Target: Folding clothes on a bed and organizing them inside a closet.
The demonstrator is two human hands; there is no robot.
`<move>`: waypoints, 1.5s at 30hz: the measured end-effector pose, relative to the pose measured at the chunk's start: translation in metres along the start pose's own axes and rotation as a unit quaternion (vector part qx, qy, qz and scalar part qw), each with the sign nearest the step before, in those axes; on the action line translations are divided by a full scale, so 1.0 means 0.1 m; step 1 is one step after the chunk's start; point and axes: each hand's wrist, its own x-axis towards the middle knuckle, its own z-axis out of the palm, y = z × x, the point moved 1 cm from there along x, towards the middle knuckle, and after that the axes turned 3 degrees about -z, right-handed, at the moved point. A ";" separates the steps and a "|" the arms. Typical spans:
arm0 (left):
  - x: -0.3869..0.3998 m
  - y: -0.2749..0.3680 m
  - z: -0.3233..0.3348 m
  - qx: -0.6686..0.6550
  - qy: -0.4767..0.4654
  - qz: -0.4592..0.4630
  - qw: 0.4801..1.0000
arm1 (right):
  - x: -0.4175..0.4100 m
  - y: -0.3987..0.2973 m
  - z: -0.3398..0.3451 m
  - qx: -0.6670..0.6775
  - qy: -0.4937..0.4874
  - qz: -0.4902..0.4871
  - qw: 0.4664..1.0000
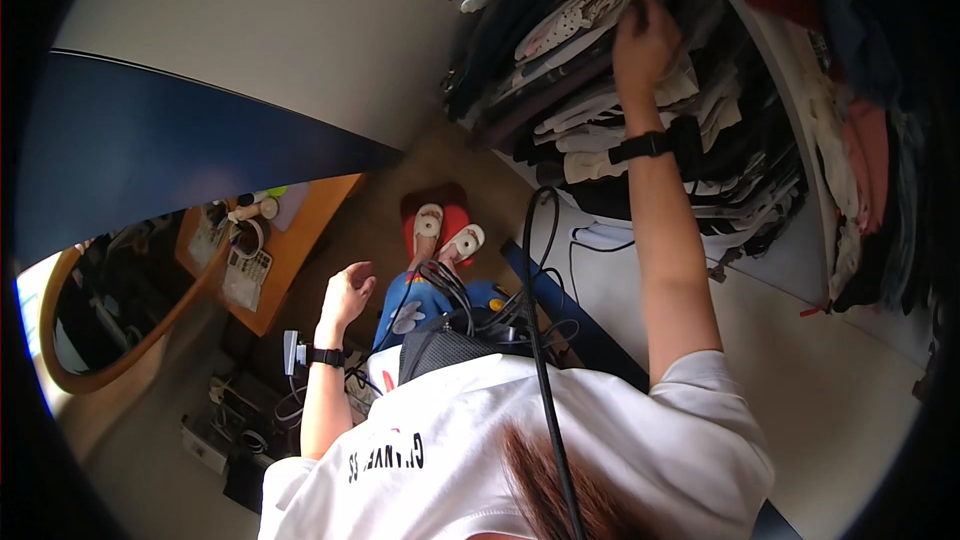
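Observation:
My right hand (647, 45) is raised to a wardrobe full of hanging clothes (592, 120), at the upper right. Its fingers are bent beside a pale garment and a small yellow thing; blur hides whether they grip anything. Near it hangs a white garment with dark dots (551, 31), among dark and light clothes. My left hand (349, 294) is held low at my left side, fingers loosely curled and apart, with nothing in it. Both wrists wear black straps, and a small device (294, 352) sits at the left one.
An orange-brown desk (307, 232) at the left bears a calculator (250, 267) and small items. Beside it stands an oval wood-framed mirror (127, 379). Black cables (536, 300) hang before my body. My slippered feet rest on a red mat (454, 204). More clothes (866, 165) hang at the far right.

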 end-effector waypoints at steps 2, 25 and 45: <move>0.01 0.01 0.00 -0.010 0.004 0.004 1.000 | 0.16 -0.14 0.10 -0.078 -0.063 -0.174 0.980; -0.23 -0.32 -0.14 -0.035 0.036 -0.032 0.998 | 0.27 -0.31 -0.20 -0.096 -0.164 -0.165 0.968; -0.05 -0.02 0.03 -0.055 0.033 -0.031 0.997 | 0.46 0.51 -0.21 -0.242 -0.326 -0.207 0.890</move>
